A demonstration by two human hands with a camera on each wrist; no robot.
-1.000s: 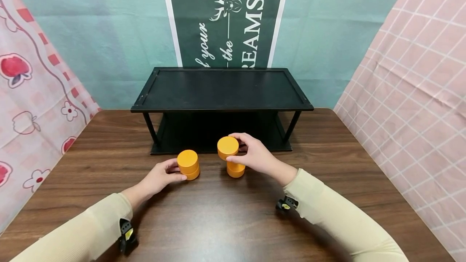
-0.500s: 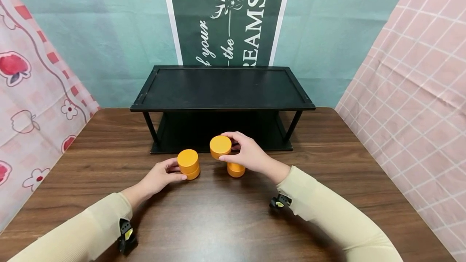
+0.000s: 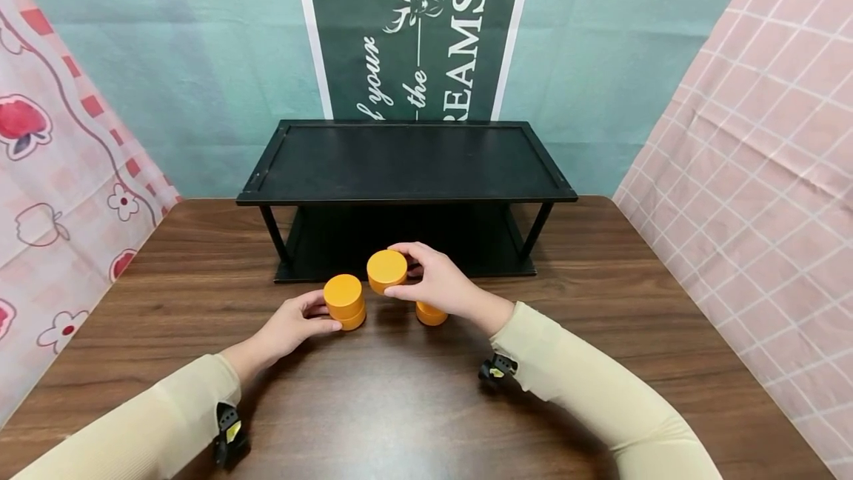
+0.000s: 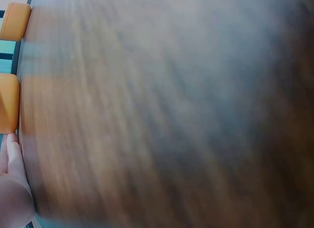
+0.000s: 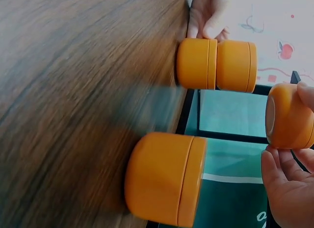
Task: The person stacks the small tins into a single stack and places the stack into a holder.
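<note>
Two round orange lidded jars stand stacked on the wooden table in the head view, the upper jar (image 3: 343,292) directly on the lower jar (image 3: 351,320). My left hand (image 3: 285,327) grips the lower one, thumb at the front and fingers behind. Just right of the stack, my right hand (image 3: 438,284) pinches a third orange jar (image 3: 386,270) by its sides, clear of the table. Its base faces the tabletop in the right wrist view. Another orange jar (image 5: 164,179) stands alone on the table, partly hidden behind my right hand in the head view.
A black two-level rack (image 3: 406,161) stands at the back of the brown table (image 3: 413,406), close behind the jars. Patterned cloths hang around: teal behind, pink checked cloth (image 3: 753,191) at right, fruit-printed cloth (image 3: 60,221) at left.
My right hand has carried its jar leftward, away from above the lone jar and toward the stack. The left hand and the stack stay in place.
</note>
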